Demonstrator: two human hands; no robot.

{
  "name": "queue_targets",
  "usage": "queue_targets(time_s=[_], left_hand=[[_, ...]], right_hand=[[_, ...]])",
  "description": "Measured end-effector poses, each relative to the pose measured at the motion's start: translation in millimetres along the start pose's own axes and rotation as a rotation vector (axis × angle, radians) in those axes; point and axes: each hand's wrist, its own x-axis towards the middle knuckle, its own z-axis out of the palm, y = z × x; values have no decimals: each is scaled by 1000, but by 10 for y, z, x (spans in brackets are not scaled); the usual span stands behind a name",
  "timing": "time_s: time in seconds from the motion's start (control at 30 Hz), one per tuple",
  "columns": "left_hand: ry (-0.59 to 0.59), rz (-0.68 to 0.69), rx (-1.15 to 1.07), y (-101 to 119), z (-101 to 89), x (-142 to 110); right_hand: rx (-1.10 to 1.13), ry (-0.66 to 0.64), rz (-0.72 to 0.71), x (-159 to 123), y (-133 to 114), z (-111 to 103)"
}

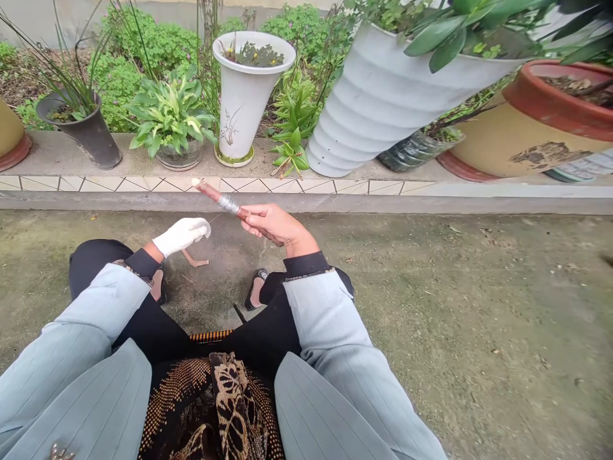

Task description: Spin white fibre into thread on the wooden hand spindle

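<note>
The left hand [182,236] wears a white glove, its fingers closed together, pinching what looks like the end of a thin wire [215,217]. The right hand [274,225] is bare and grips the near end of a brown stick [243,213], thumb laid along it. The stick is held in the air in front of the person, tilted, with its pale tip pointing far and left. A silver winding [228,204] wraps around it between that tip and the right hand, and the wire slants from there to the glove.

Below the glove, a bent piece of wood [195,260] lies on the ground [454,287]. The person's black shoes [257,287] stand to either side, under dark trousers [258,326]; the sleeves [330,319] are light blue-grey.

On the far side runs a ledge [128,160] with a tiled front. From left to right it carries a black pot [90,137], a leafy plant [170,115], a white vase-shaped pot [244,108], a big ribbed white pot [378,102] and a tan pot [517,134] with a red rim. Green plants grow behind them.
</note>
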Motion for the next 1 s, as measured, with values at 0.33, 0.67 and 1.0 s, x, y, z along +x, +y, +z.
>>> queue_targets(time_s=[0.33, 0.67, 1.0], left_hand=[[-71, 105, 569, 153, 185, 56], [-113, 142, 553, 74, 37, 43], [-28, 96, 281, 186, 11, -11]], right_hand=[[-714, 274, 257, 234, 281, -80], [-471, -629, 400, 125, 227, 94], [115, 298, -35, 36, 111, -110]])
